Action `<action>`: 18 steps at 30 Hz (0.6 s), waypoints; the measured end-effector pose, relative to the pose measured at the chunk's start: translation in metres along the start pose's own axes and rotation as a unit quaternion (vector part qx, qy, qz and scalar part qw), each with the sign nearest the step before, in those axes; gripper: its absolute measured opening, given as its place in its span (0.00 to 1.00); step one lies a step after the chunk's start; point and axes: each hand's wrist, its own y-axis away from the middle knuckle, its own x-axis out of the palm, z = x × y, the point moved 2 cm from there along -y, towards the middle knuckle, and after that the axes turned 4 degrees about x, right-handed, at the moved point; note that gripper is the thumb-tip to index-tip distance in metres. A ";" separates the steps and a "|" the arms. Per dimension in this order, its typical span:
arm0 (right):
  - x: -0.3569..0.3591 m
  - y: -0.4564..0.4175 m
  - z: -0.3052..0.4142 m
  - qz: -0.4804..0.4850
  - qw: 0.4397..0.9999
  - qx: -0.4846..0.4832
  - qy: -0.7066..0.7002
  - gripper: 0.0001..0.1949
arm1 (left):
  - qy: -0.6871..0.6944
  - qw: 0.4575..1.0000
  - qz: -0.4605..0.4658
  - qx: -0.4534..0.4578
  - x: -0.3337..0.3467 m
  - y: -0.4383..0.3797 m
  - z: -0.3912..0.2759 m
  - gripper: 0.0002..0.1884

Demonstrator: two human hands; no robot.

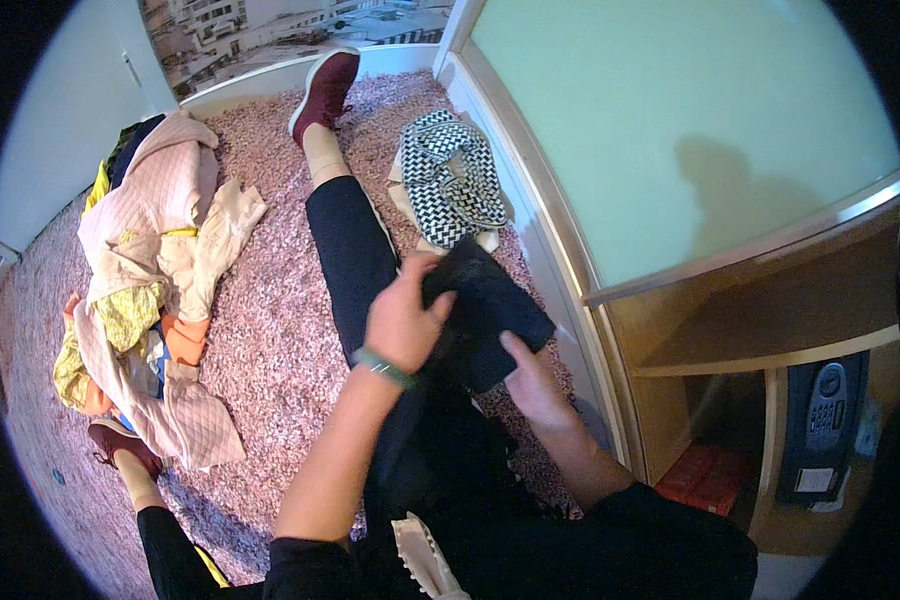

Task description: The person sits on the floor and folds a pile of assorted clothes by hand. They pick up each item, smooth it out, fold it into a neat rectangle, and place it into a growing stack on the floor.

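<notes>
Both hands hold a piece of folded black cloth (487, 307) above my outstretched right leg. My left hand (405, 311), with a green band at the wrist, grips its left upper edge between thumb and fingers. At the lower right edge is my right hand (536, 382), its thumb on top and its fingers hidden beneath. Just past the cloth, a black-and-white patterned fabric (454, 176) lies bunched over some beige cloth (397, 187) on the carpet.
A loose heap of clothes, with a pink quilted garment (150, 176), covers the carpet (277, 322) at left. My maroon shoes (330, 86) rest on the carpet. To the right stand a sliding-door cabinet (682, 112) and a wooden shelf (765, 360) holding a safe (825, 427).
</notes>
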 end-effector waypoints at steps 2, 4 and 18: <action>-0.067 -0.014 -0.023 -0.083 0.994 0.062 -0.029 0.23 | -0.046 0.998 0.034 0.031 0.039 -0.017 0.009 0.28; -0.134 -0.025 -0.058 -0.149 0.972 0.170 -0.061 0.23 | -0.074 0.994 0.023 0.080 0.055 -0.020 0.011 0.29; -0.026 0.065 -0.015 0.010 0.904 0.391 -0.174 0.14 | -0.537 0.766 0.308 -0.173 -0.284 0.171 0.124 0.33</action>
